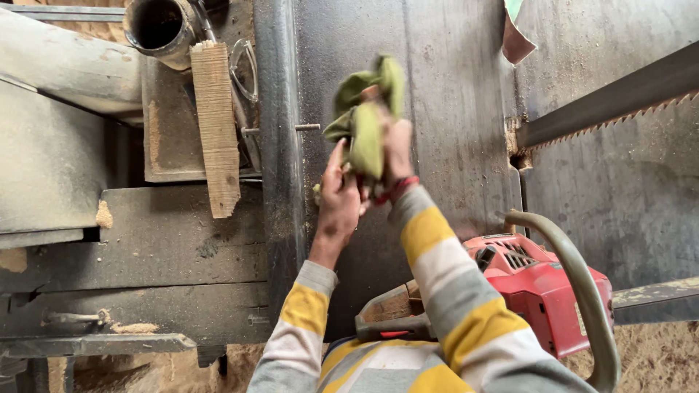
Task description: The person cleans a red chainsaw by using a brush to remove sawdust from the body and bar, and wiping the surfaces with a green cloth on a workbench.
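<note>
A dusty grey metal bench (451,109) is filling the frame, carrying a wooden block (216,124) at upper left and a red chainsaw (539,291) at lower right.

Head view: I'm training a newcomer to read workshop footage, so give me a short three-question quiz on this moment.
1. True or false: the green cloth is held up by both hands, the left hand and the right hand.
2. Which tool lies below the person's arms? A) a red chainsaw B) a yellow drill C) a blue sander
3. What lies against the dark metal structure, left of the hands, under the open pipe?

Key
1. True; both hands are on it.
2. A, the red chainsaw, with its curved handle bar.
3. A wooden plank, long and pale.
</note>
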